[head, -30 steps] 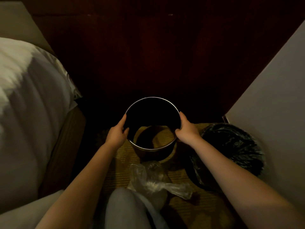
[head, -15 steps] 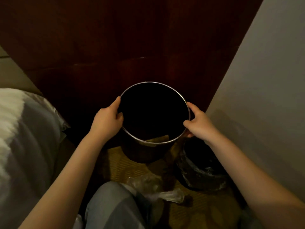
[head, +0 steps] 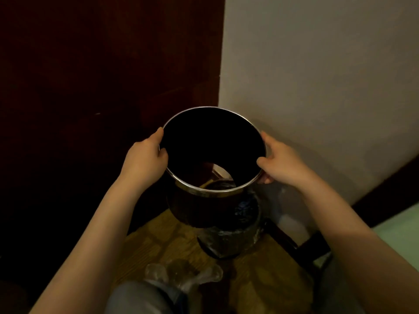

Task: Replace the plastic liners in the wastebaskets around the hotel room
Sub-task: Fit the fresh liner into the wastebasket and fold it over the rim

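A dark round bottomless wastebasket sleeve (head: 195,209) with a shiny metal rim is held up off the floor, tilted toward me. My left hand (head: 145,158) grips its left rim and my right hand (head: 280,162) grips its right rim. Directly below and partly behind it stands an inner bin wrapped in a black plastic liner (head: 231,241); part of it shows through the sleeve's open bottom. A crumpled clear plastic liner (head: 183,276) lies on the floor close to my knee.
Dark wood panelling (head: 102,87) fills the left and back. A pale wall (head: 328,87) rises on the right with a dark baseboard (head: 385,200). The floor is patterned yellow-brown carpet (head: 163,241). My knee in grey trousers (head: 140,298) is at the bottom.
Both hands have lifted the sleeve off the carpet and carried it right, over the black-lined bin. The view has turned right, so the bed has left the frame.
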The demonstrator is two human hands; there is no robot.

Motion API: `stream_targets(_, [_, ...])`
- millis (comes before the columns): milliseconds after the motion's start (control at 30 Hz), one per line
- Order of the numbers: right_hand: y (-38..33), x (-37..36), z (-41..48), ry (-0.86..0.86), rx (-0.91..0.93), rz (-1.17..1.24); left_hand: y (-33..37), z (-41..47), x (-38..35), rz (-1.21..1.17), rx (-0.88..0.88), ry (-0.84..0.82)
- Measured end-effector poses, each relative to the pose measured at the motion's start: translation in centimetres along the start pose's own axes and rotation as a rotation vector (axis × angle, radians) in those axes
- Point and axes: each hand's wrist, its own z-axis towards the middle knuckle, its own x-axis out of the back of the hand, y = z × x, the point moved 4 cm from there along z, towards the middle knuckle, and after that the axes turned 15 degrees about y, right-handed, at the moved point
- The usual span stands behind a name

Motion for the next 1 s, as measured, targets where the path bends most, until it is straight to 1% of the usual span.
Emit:
stream_targets(100, [1.6, 1.6, -0.4, 0.049, -0.019, -0.055, 1.0, 0.2, -2.5, -0.031, -0.041, -0.040])
stream_targets(200, [2.6, 2.7, -1.0, 0.076, -0.037, -0.122, 1.4, 0.2, -4.8, -0.065, -0.042, -0.075])
stream_targets(300, [3.9, 2.7, -1.1, 0.062, -0.105, -0.086, 1.4, 0.2, -6.9, -0.095, -0.029, -0.112])
stream_targets(400, [5.3, 1.5, -0.6, 0.023, -0.134, -0.064, 0.7, 0.3, -8.7, -0.116, 0.007, -0.138])
stream_targets(633, [7.4, -1.2, 0.4, -0.023, -0.100, -0.044, -2.0, 0.1, -11.4, -0.088, 0.044, -0.176])
stream_targets(767, [9.8, -3.1, 0.4, -0.043, -0.155, -0.036, -3.5, -0.9, -13.4, -0.123, 0.097, -0.223])
stream_targets(900, [13.2, -6.2, -0.2, -0.079, -0.218, -0.028, -4.9, -2.7, -16.4, -0.081, 0.156, -0.278])
stream_targets(1000, [15.4, -8.3, -0.1, -0.095, -0.245, -0.038, -6.1, -3.5, -18.5, -0.060, 0.223, -0.281])
